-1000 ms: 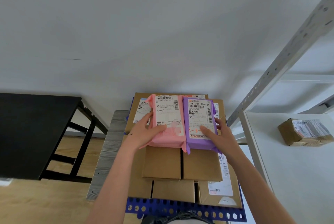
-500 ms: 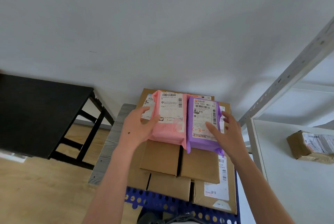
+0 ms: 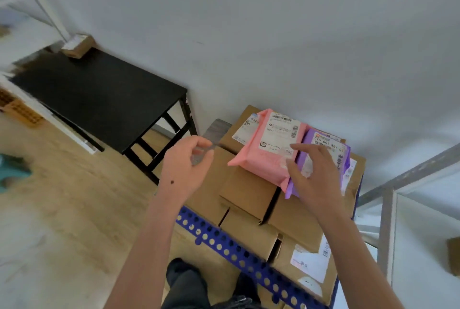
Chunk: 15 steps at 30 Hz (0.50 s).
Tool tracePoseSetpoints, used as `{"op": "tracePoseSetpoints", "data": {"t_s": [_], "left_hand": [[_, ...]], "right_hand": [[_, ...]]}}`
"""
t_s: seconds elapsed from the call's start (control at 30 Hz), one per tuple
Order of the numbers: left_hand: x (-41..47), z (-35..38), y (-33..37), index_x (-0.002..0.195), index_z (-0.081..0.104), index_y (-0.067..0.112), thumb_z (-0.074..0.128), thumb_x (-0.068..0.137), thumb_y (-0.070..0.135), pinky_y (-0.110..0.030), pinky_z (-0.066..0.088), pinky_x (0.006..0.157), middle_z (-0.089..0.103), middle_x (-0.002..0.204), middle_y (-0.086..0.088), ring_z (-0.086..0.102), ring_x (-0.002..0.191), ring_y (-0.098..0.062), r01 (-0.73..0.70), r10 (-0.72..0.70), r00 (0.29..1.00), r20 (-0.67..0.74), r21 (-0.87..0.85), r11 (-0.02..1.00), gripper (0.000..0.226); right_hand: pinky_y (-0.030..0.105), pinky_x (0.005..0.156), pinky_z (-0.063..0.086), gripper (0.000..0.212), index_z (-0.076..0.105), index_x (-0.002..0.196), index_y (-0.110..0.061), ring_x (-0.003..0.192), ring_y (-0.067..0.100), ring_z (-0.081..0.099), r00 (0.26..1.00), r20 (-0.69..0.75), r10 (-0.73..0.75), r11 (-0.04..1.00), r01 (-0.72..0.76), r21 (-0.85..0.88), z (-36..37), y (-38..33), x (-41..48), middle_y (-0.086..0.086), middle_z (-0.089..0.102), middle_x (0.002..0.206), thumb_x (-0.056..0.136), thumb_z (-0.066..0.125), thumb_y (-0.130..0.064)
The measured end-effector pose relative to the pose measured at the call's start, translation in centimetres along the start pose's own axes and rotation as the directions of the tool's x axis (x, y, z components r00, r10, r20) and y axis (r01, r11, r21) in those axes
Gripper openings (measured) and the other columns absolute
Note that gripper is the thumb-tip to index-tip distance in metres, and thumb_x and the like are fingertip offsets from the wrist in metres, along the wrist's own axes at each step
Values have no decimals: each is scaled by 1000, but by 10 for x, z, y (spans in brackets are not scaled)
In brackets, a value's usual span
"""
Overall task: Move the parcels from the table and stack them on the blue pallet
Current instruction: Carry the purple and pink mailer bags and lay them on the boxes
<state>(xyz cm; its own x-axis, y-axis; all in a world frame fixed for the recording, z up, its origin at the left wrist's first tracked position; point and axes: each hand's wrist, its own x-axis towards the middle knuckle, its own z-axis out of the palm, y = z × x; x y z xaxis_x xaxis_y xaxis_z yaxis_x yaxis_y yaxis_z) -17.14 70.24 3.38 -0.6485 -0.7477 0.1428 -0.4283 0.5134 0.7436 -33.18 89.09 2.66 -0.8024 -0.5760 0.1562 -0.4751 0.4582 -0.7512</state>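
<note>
We hold our left hand (image 3: 185, 166) in the air, fingers loosely curled round nothing. Just right of it lies the pink parcel (image 3: 263, 154), atop the cardboard boxes (image 3: 249, 196) stacked on the blue pallet (image 3: 224, 244). Our right hand (image 3: 313, 179) spreads its fingers over the purple parcel (image 3: 326, 140), which touches the pink one; we cannot tell whether it presses. Beyond the left hand stands the black table (image 3: 99, 94).

The right hand (image 3: 313, 179) covers the near part of the purple parcel (image 3: 326, 141) and much of its label. Print on the pink parcel (image 3: 261, 161) is too smeared to read. The blue pallet (image 3: 224, 241) shows only its near rim; cardboard boxes (image 3: 249, 191) hide the rest. A brown box (image 3: 454, 256) is cut off by the right edge, a blurred teal shape (image 3: 12, 169) by the left
</note>
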Motion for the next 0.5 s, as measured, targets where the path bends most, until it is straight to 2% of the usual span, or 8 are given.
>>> {"op": "tracePoseSetpoints", "data": {"t_s": [0.13,0.23,0.3,0.43,0.5], "left_hand": [[-11,-29,-23,96,63,24,63,86,19,-19,49,76,62,91,14,58,87,1,26,-26,997,-72,6,1000,11],[-14,-55,-41,97,64,18,62,87,17,-21,50,78,63,91,9,59,87,-3,52,-52,993,-103,2,999,11],[-15,-75,-56,98,64,17,62,87,16,-21,49,78,63,93,8,59,88,-4,81,-80,990,-113,4,997,11],[-17,-123,-96,98,64,17,61,88,17,-10,42,72,62,92,8,56,86,2,111,-106,985,-133,24,994,11],[-18,-150,-118,96,63,21,61,88,19,-9,41,71,60,90,12,55,85,5,122,-116,982,-149,32,992,8]], "right_hand": [[21,86,37,20,59,101,-32,105,6,51,991,93,-93,996,92,13,24,-31,4,-10,59,109,88,61,-17],[1,81,34,22,60,101,-36,99,-9,50,981,142,-135,990,129,54,49,-59,6,-21,58,102,89,61,-18],[-5,80,31,24,59,97,-39,97,-18,50,970,156,-185,982,178,63,70,-79,6,-25,59,98,88,61,-18],[12,87,42,19,63,105,-29,98,-5,57,948,231,-219,976,212,59,120,-123,4,-15,64,102,89,61,-17],[10,85,42,20,63,108,-28,96,-8,55,932,272,-240,970,239,36,147,-148,1,-18,62,101,90,60,-19]]}}
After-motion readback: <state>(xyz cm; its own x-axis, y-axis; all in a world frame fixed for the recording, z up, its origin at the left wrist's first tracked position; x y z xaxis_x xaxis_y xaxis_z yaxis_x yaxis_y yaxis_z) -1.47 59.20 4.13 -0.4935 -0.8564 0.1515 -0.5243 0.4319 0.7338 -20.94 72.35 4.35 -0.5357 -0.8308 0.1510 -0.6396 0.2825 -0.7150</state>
